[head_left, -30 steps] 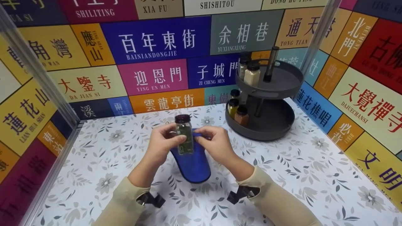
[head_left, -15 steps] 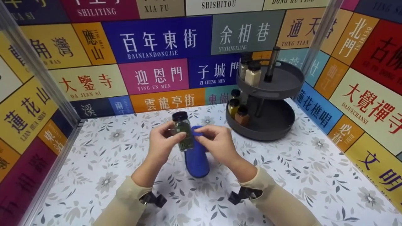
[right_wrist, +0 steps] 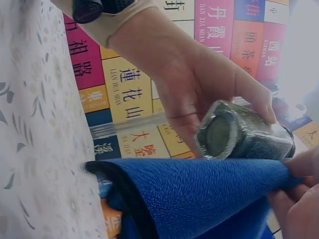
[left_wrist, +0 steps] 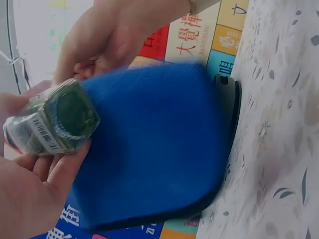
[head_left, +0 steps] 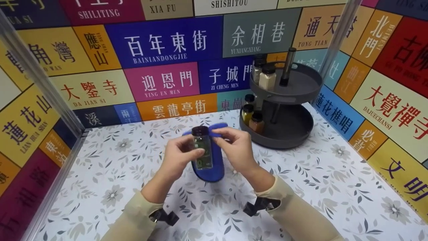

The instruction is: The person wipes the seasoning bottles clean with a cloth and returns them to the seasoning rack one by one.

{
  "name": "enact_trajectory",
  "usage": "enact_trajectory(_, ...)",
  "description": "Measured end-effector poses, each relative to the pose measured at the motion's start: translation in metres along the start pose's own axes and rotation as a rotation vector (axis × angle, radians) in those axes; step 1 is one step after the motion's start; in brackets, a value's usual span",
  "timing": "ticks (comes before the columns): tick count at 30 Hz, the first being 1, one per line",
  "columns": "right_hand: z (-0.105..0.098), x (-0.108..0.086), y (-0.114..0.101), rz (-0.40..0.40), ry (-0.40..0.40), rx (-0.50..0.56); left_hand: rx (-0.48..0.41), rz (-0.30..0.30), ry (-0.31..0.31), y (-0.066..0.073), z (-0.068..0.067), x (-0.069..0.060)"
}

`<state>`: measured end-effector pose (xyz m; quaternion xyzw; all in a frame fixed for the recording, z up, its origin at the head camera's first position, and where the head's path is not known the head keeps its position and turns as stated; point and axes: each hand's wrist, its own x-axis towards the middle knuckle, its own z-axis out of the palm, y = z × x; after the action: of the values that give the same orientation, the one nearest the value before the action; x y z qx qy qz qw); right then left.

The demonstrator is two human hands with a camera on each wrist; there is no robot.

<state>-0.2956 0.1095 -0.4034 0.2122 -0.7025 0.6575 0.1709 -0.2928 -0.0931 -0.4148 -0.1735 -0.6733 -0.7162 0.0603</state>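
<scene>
Between the thumb and fingers of my left hand (head_left: 175,155) is a square glass spice jar (head_left: 202,150) with a dark cap and green contents, held nearly upright. Its base and a barcode label (left_wrist: 44,133) face the left wrist camera. My right hand (head_left: 239,147) pinches a blue cloth (head_left: 214,172) with dark edging near its top, beside the jar. The cloth hangs behind the jar, and a fold of it (head_left: 218,127) stands up above my right fingers. In the right wrist view, the plush cloth (right_wrist: 199,191) lies just beside the jar, perhaps touching it.
A dark grey two-tier round rack (head_left: 284,140) stands at the back right. Several capped jars, among them a cream-filled jar (head_left: 267,77) and a reddish-brown one (head_left: 256,123), stand on its left side. Sign-printed walls surround the floral-patterned table (head_left: 110,174).
The jar has tilted, straightened again and come slightly down and right. My right hand has shifted a little with the cloth, whose upper part now shows at both sides of the cap.
</scene>
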Motion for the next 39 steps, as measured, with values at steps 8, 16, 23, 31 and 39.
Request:
enact_trajectory(8,0.0,-0.005,-0.006,-0.147,-0.017,-0.105,0.065,0.033,0.077,0.003,0.004,-0.003)
enact_trajectory(16,0.004,-0.01,-0.008,-0.349,-0.045,-0.226,0.201,0.061,0.147,0.011,-0.005,-0.003)
enact_trajectory(23,0.004,-0.007,-0.001,-0.385,0.057,-0.184,0.279,0.012,0.037,0.009,-0.003,-0.003)
enact_trajectory(31,0.001,-0.009,-0.003,-0.489,0.029,-0.253,0.254,0.025,0.1,0.008,-0.002,-0.001)
enact_trajectory(39,0.005,-0.004,0.004,-0.242,0.014,-0.144,0.122,0.049,0.041,0.006,-0.003,-0.003)
